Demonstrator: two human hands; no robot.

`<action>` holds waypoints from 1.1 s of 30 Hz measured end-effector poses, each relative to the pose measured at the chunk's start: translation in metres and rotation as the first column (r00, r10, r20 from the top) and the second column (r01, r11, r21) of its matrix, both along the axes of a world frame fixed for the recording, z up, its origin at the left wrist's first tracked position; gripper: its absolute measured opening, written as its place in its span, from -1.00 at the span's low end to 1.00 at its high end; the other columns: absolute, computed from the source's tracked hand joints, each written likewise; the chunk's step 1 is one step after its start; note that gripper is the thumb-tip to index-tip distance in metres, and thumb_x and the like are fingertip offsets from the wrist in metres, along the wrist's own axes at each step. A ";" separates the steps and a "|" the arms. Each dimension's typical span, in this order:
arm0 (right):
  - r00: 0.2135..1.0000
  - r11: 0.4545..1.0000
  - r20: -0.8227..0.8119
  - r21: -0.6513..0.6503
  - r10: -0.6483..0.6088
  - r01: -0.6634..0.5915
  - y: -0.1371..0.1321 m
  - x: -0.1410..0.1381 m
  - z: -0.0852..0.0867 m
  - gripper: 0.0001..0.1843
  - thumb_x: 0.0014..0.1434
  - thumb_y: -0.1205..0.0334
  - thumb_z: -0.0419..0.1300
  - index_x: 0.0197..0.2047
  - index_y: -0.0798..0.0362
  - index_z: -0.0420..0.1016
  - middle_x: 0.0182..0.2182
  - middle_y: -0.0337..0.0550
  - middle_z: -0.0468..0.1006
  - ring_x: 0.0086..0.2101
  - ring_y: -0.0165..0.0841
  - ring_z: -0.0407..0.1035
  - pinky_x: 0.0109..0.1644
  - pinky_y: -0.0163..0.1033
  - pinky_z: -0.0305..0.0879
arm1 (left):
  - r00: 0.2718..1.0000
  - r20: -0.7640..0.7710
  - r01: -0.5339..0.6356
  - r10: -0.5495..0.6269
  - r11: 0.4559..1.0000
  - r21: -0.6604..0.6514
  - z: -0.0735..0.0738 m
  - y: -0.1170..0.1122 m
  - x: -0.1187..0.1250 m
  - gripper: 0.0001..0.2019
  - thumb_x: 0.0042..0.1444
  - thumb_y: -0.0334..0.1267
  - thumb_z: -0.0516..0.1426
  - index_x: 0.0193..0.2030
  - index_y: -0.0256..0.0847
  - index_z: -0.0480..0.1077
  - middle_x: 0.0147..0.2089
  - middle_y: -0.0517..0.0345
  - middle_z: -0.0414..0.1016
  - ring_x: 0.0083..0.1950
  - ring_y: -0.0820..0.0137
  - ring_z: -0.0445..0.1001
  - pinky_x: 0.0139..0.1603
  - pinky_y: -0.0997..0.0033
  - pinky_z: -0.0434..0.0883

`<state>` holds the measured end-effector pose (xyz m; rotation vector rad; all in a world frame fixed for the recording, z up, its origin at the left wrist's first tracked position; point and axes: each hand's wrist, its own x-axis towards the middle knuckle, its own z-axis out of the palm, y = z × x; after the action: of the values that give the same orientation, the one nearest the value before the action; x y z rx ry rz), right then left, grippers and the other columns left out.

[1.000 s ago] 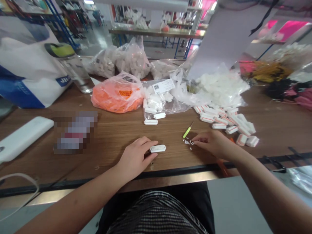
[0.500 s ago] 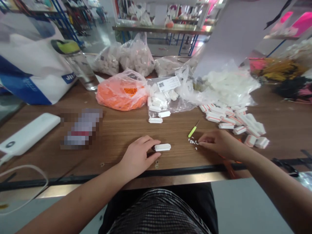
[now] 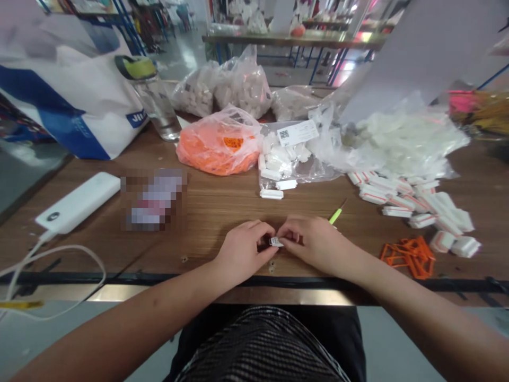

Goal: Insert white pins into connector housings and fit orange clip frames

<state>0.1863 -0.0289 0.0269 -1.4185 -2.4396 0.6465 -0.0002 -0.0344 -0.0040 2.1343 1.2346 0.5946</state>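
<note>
- While your left hand (image 3: 242, 249) clamps the white connector (image 3: 275, 242), your right hand (image 3: 314, 243) meets it; its grip cannot be determined.
- White-blue bag (image 3: 105, 87) lettering begins "JI".
- Label (image 3: 298, 132): QR code (image 3: 283, 135).

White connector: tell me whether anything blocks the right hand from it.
Nothing visible does: the right hand is at the white connector, partly covering it, opposite the left hand. The green tool lies aside.

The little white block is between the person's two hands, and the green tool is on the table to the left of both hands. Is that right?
Not quite: the green tool is to the right, just beyond the right hand, as the head view shows. The little white block is indeed between the hands.
</note>
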 end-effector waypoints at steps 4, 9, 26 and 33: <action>0.997 0.998 0.074 0.044 0.036 -0.039 0.003 0.002 0.000 -0.88 0.18 0.37 0.20 -0.33 0.09 0.58 -0.43 -0.19 0.55 -0.46 -0.41 0.39 -0.34 -0.29 0.20 | 1.000 -0.006 -0.014 0.014 1.000 -0.010 0.001 0.001 0.002 -0.92 0.07 -0.35 0.25 -0.30 -0.18 0.43 -0.41 0.27 0.37 -0.35 0.41 0.36 -0.31 0.41 0.27; 0.989 0.989 0.108 0.099 0.103 -0.114 0.002 0.000 0.001 -0.84 0.22 0.35 0.17 -0.35 0.10 0.57 -0.43 -0.17 0.53 -0.44 -0.40 0.38 -0.32 -0.27 0.18 | 0.999 -0.035 -0.020 0.019 1.000 -0.019 0.003 0.000 0.002 -0.93 0.07 -0.34 0.25 -0.32 -0.19 0.43 -0.42 0.26 0.37 -0.34 0.38 0.36 -0.28 0.38 0.30; 0.991 0.889 0.064 0.439 0.116 -0.132 -0.022 -0.003 -0.014 -0.73 0.27 0.31 0.07 -0.35 0.10 0.59 -0.44 -0.08 0.53 -0.35 -0.27 0.33 -0.18 -0.13 0.18 | 0.999 -0.034 -0.038 0.038 0.999 -0.011 0.003 -0.001 0.001 -0.88 0.04 -0.39 0.23 -0.25 -0.16 0.46 -0.37 0.26 0.44 -0.33 0.39 0.41 -0.21 0.36 0.37; 0.977 0.954 -0.183 0.253 -0.113 0.158 -0.010 0.038 -0.009 -0.77 0.24 0.25 0.11 -0.30 0.06 0.61 -0.37 -0.12 0.61 -0.34 -0.31 0.44 -0.20 -0.19 0.27 | 0.999 -0.041 -0.021 0.020 1.000 -0.007 0.004 0.001 0.000 -0.91 0.07 -0.36 0.24 -0.26 -0.15 0.46 -0.39 0.26 0.41 -0.33 0.38 0.39 -0.22 0.35 0.33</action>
<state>0.2247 -0.0390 0.0178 -1.3505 -2.1808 0.3715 -0.0002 -0.0332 -0.0004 2.1396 1.2804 0.5563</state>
